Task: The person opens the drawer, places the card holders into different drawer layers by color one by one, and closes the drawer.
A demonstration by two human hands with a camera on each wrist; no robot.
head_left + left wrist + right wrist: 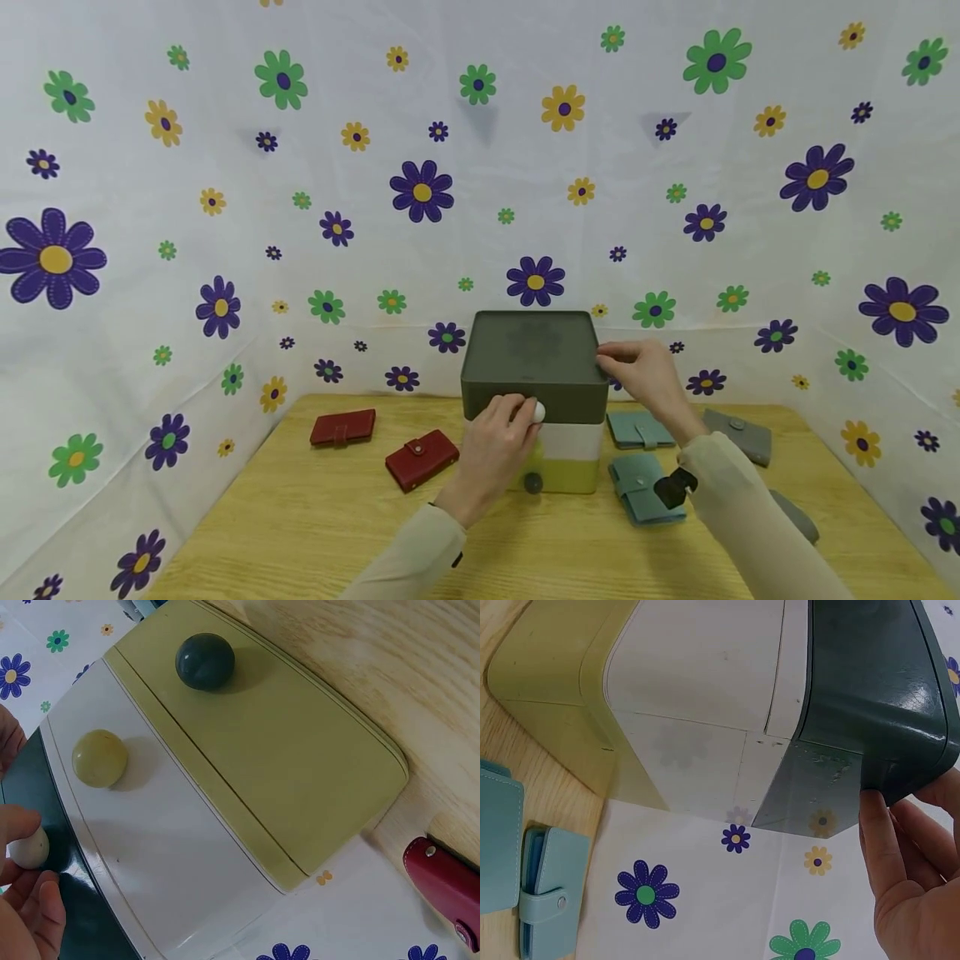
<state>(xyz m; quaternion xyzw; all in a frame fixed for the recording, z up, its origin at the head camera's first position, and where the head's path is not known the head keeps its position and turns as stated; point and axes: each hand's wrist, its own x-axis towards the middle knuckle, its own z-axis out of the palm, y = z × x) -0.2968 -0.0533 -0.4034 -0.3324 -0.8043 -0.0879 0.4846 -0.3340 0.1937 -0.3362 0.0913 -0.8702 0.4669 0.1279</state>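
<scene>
A small drawer chest (534,367) stands at the back middle of the wooden table (300,525). Its top tier is dark green, the middle white, the bottom yellow-green. My left hand (522,410) pinches the white knob (537,411) on the dark top drawer front; the left wrist view shows this knob (28,847) between thumb and finger. Below it are a yellow knob (99,757) and a dark knob (205,661). My right hand (609,360) grips the chest's upper right corner, thumb and fingers (877,840) against the dark green top (870,697).
Two red wallets (342,427) (422,458) lie left of the chest. Teal wallets (639,429) (637,492) and grey ones (738,433) lie to its right. Flowered cloth walls (150,250) close in the table at the back and both sides.
</scene>
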